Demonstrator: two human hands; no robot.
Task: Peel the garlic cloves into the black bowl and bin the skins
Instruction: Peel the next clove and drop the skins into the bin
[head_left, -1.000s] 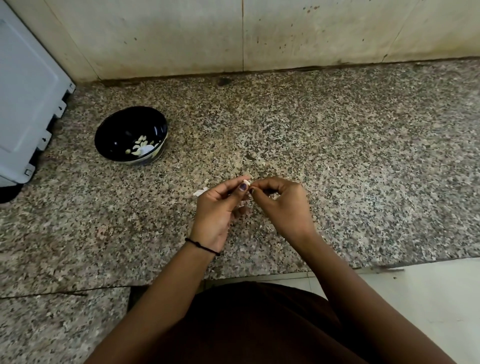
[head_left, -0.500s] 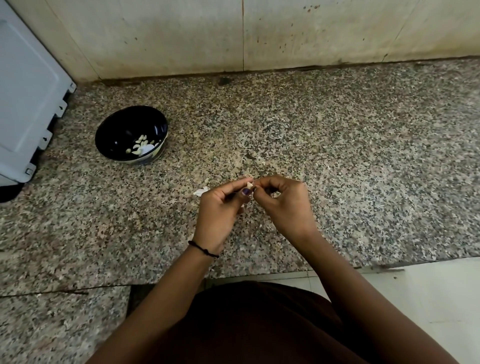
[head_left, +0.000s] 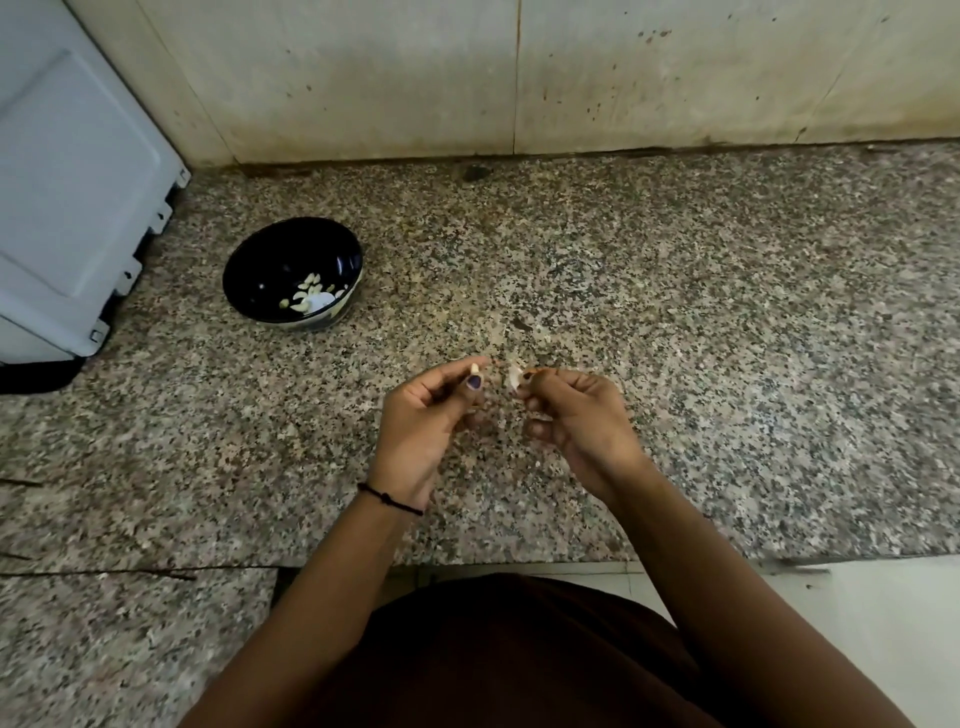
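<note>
At far left, a white appliance stands on the granite counter. Just beside it sits the black bowl, which holds a small heap of peeled cloves.

Right of the bowl and nearer the person, the left hand wears a dark thread band at the wrist. It pinches a garlic clove between thumb and forefinger, with only the pale tip showing. Just apart from it, the right hand pinches a thin whitish flake, judged to be loosened skin, with its other fingers curled beneath. Both hands are above the counter, well apart from the bowl. No bin is in view.

Handling, as judged:
- **Clove:** It is small, light and firm, and probably slick once bare. It is best held by its sides with the fingertip pads, leaving the ends free for the nail to lift the skin.
- **Skin:** It is papery, nearly weightless and brittle, so it is apt to tear into shreds, cling to fingers or drift away. It should be gathered in a closed pinch rather than dropped loose.
</note>
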